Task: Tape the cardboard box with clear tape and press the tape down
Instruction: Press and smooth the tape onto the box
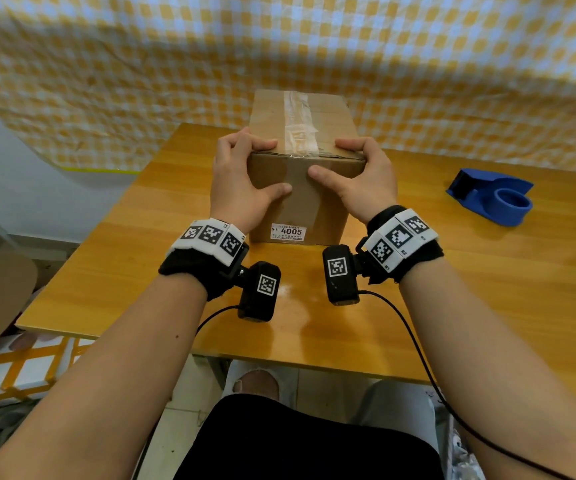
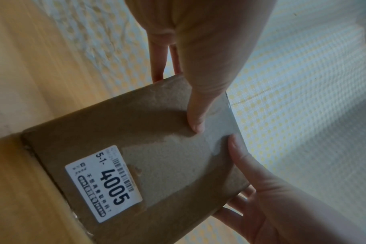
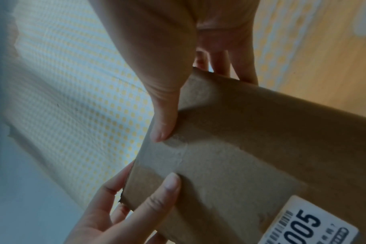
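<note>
Thumbs of left hand (image 1: 241, 188) and right hand (image 1: 359, 181) are pressing the clear tape strip (image 1: 297, 123) onto the brown cardboard box (image 1: 300, 202), fingers curling over its top to brace it, near the far edge of the wooden surface (image 1: 452, 289).

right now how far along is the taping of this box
Done: a strip of clear tape runs along the top of the brown cardboard box, and the blue tape dispenser sits aside on the wooden table. In hand: the left hand and right hand press thumbs on the front face. Left: pressing the wrinkled top tape flat.
</note>
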